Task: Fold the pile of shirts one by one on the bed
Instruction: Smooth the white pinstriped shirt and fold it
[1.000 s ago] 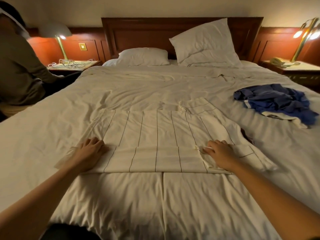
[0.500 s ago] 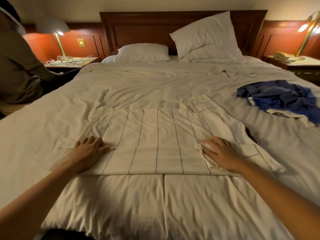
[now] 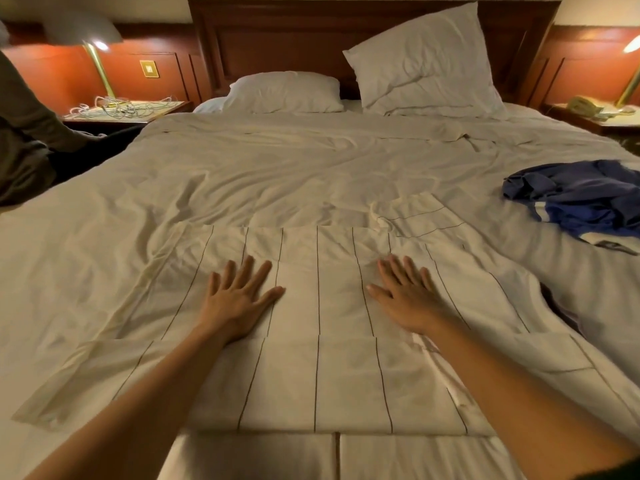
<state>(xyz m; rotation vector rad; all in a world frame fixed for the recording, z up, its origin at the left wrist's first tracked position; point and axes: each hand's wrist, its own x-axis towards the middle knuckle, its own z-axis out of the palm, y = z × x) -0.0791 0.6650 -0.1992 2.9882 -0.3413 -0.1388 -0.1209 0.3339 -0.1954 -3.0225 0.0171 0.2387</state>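
The white striped shirt (image 3: 318, 379) lies spread across the near half of the bed (image 3: 277, 168), its near edge a straight fold and its sleeves flat on the sheet to either side. The left hand (image 3: 239, 301) and the right hand (image 3: 407, 301) rest palm-down on the shirt's middle, one each side of its centre stripe. Their fingers are straight and spread and grip nothing.

Beyond the shirt's far edge, wrinkled sheet runs bare up to two pillows (image 3: 284, 93). Left of the shirt, open sheet reaches the mattress edge, where another person's sleeve (image 3: 24, 133) shows. To the shirt's far right sits the pile of blue shirts (image 3: 581, 202), apart from it, with a dark gap beside the right sleeve.

A second earlier the hands sat at the shirt's outer ends near the front fold, the right one's fingers bent on the cloth. Now both are further in and further up, and flattened.
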